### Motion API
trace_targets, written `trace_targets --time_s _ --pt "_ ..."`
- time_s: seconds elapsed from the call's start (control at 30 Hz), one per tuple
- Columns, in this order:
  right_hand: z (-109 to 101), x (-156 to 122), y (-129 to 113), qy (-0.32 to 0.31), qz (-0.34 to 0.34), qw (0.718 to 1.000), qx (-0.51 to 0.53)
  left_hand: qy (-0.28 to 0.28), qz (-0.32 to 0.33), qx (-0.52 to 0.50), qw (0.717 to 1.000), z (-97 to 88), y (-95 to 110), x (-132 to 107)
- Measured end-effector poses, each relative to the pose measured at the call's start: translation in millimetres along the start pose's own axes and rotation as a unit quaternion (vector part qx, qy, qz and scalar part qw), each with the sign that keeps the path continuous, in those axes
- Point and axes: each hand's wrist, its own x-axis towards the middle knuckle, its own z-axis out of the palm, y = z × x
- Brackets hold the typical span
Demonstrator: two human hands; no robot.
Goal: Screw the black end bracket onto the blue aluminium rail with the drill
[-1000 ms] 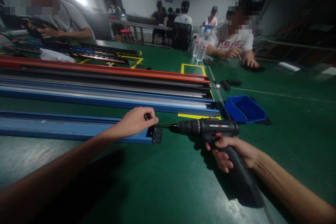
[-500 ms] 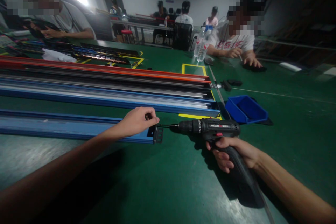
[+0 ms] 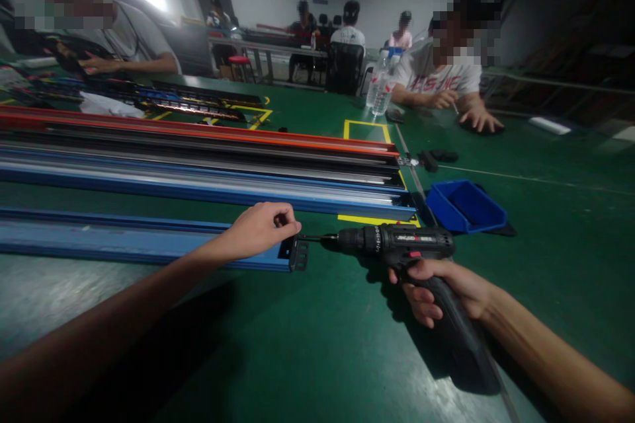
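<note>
My right hand [image 3: 431,287] is wrapped round the grip of a black cordless drill [image 3: 397,240], which lies level and points left. Its long thin bit [image 3: 312,238] reaches to a black slotted end bracket [image 3: 299,255] on the near blue metal rail [image 3: 163,238]. My left hand [image 3: 262,228] rests over that rail's end, fingers curled and thumb at the top of the bracket, beside the bit's tip. What those fingers pinch, if anything, is hidden. The tip's contact with a screw cannot be made out.
Behind lie more long rails, blue [image 3: 297,195], black and orange [image 3: 248,132]. A blue plastic bin [image 3: 465,205] sits beyond the drill, and water bottles [image 3: 381,89] stand farther back. Co-workers sit across the green table [image 3: 317,357] at left and right.
My hands, the drill and the near rail look almost unmoved. Across the table, the right co-worker's fingers have spread over a dark object.
</note>
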Motion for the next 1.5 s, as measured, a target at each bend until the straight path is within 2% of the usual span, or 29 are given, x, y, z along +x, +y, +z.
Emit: trace_targets --time_s 0.33,1.5 --pt "3.4 0.1 -1.3 -0.003 -0.002 1.000 0.006 -0.005 -0.011 -0.002 1.000 -1.8 6.4 -1.1" --pt "1.2 0.6 -1.3 0.003 0.013 1.000 -0.006 0.000 0.000 -0.001 1.000 -0.1 2.5 -0.4"
